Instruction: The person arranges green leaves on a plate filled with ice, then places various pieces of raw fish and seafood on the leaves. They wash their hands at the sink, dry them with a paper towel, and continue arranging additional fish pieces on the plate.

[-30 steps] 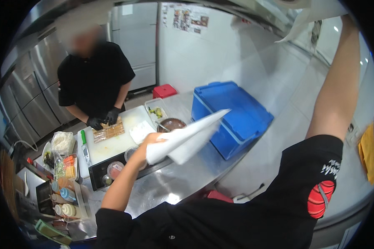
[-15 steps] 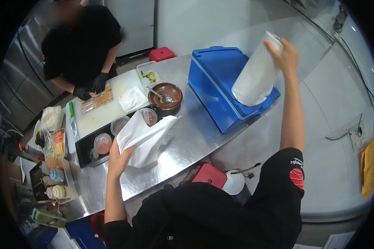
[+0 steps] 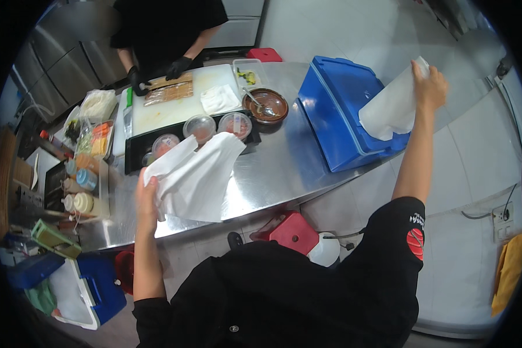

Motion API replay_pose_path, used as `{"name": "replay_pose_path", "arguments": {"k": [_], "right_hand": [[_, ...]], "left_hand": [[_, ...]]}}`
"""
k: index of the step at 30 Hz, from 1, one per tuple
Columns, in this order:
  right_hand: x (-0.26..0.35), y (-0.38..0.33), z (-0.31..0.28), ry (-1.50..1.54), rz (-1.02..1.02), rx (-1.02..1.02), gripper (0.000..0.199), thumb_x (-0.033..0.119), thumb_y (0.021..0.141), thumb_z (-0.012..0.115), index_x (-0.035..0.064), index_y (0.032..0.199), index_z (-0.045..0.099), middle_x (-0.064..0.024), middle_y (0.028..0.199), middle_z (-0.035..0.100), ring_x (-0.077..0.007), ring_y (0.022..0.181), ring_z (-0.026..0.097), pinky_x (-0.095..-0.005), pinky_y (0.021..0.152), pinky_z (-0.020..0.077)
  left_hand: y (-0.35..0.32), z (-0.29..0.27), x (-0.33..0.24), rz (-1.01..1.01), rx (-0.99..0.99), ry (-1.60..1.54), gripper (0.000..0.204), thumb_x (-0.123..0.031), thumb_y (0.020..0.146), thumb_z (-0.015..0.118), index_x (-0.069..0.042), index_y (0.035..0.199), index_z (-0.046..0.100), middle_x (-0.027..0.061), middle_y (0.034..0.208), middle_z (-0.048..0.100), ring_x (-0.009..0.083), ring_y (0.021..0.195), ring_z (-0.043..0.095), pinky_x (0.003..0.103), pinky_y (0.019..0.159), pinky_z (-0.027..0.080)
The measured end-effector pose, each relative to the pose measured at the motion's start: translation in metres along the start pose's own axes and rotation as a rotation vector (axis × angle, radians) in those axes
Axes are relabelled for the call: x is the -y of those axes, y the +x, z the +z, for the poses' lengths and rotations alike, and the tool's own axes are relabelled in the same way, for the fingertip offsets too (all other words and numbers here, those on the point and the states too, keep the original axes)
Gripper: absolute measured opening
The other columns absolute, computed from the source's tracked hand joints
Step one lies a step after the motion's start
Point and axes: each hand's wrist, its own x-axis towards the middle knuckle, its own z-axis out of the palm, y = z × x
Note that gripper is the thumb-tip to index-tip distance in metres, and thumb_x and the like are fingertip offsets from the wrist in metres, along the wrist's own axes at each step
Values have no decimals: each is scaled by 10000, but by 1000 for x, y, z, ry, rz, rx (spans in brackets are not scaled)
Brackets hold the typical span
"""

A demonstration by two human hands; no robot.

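My left hand (image 3: 148, 200) is closed on the edge of a loose white paper towel sheet (image 3: 200, 177), which spreads over the front of the steel table. Out to the right, my right hand (image 3: 430, 91) grips the top of a white paper towel roll (image 3: 391, 104). That roll leans at a slant over the lid of a blue plastic bin (image 3: 330, 122). Behind the sheet, round tubs with clear lids (image 3: 200, 127) sit in a black tray (image 3: 134, 152), partly covered by the paper.
Across the steel table (image 3: 272, 174), a person in black gloves handles a bamboo rolling mat (image 3: 168, 93) on a white cutting board (image 3: 151, 119). A brown bowl (image 3: 276, 95) with a spoon stands beside it. Squeeze bottles (image 3: 84, 202) fill a bin at left. A red stool (image 3: 296, 232) is below.
My left hand and the sheet have shifted a little left. My right hand has moved right with the roll's top. The view has swung, and the co-worker's hands have spread apart at the mat.
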Motion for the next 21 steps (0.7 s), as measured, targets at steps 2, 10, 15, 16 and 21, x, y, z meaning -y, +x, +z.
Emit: {"name": "replay_pose_path", "arguments": {"k": [2,10,15,16,21], "right_hand": [[10,2,0,-30,4,68,558,685,783,756,182,1023,785,-17,993,740,-318,989,675,-450,748,581],[16,16,42,-209,191,313,699,740,793,705,203,1239,733,-107,1249,710,-408,1217,610,-722,963,440],[67,24,-14,176,258,95,963,787,782,672,109,1458,576,-201,1533,516,-402,1450,420,-739,1125,263],[95,36,-52,417,167,83,809,597,858,753,32,1414,593,-193,1458,588,-334,1320,568,-528,1097,436],[363,-150,-317,2045,-516,794,756,300,841,846,-37,1440,531,-158,1429,584,-237,1220,575,-364,1051,451]], "left_hand": [[-31,-30,-6,1,-36,-55,357,-261,1039,574,19,1258,607,78,1260,593,164,1184,537,292,1045,389],[-134,-111,-39,186,-377,447,188,-109,1023,599,71,1007,651,20,959,586,100,911,516,236,844,399],[-170,-132,-47,65,-504,461,206,-154,988,681,42,1045,702,9,914,679,83,853,567,261,773,469],[-181,-139,-53,62,-510,474,214,-170,984,694,35,1045,711,20,925,695,84,857,580,263,781,480],[-272,-171,-90,89,-491,299,239,-186,966,732,18,1090,736,48,942,748,93,861,654,275,791,527]]}}
